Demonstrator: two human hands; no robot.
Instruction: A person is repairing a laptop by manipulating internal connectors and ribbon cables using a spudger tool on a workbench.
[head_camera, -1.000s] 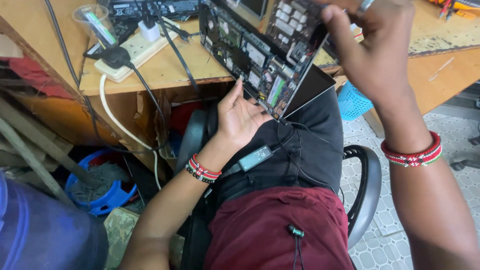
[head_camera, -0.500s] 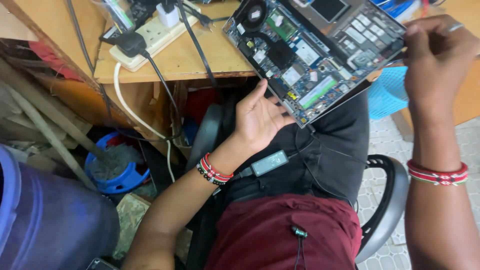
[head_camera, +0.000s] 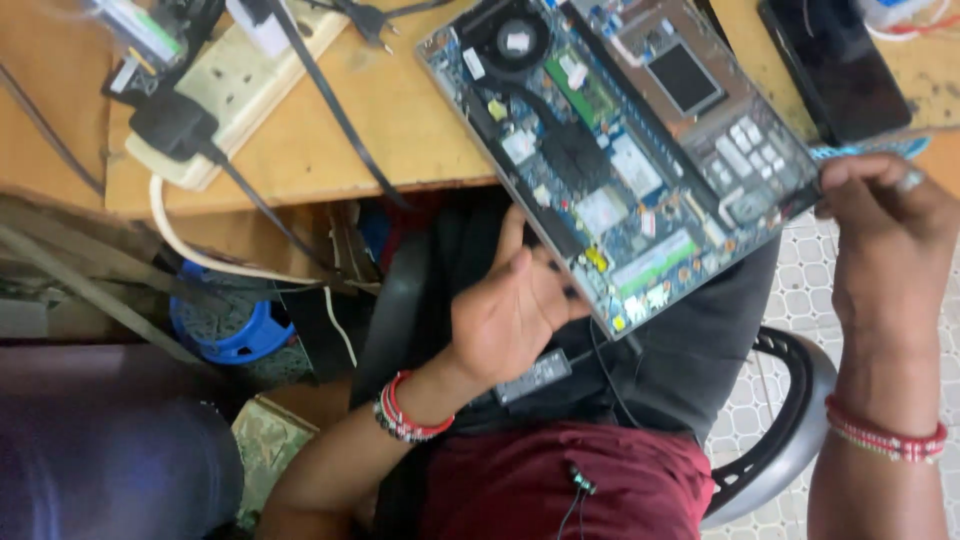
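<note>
An opened laptop base (head_camera: 620, 160) with its bare circuit board, fan and heat pipe facing up lies tilted over the front edge of the wooden table (head_camera: 400, 130) and above my lap. My left hand (head_camera: 510, 310) is palm-up beneath its near left edge, with the fingers tucked under the casing. My right hand (head_camera: 885, 235) pinches the laptop's right corner. Red beaded bracelets sit on both wrists.
A cream power strip (head_camera: 250, 70) with a black adapter (head_camera: 170, 125) and cables lies on the table's left. A dark flat device (head_camera: 840, 65) lies at the far right. A blue tub (head_camera: 235, 325) stands under the table. A small grey power brick (head_camera: 535, 372) rests on my lap; a chair rim (head_camera: 790, 420) curves below.
The laptop has come down from a steep tilt to lie flatter at the table edge. My right hand dropped to its right corner; my left hand stays under the near edge.
</note>
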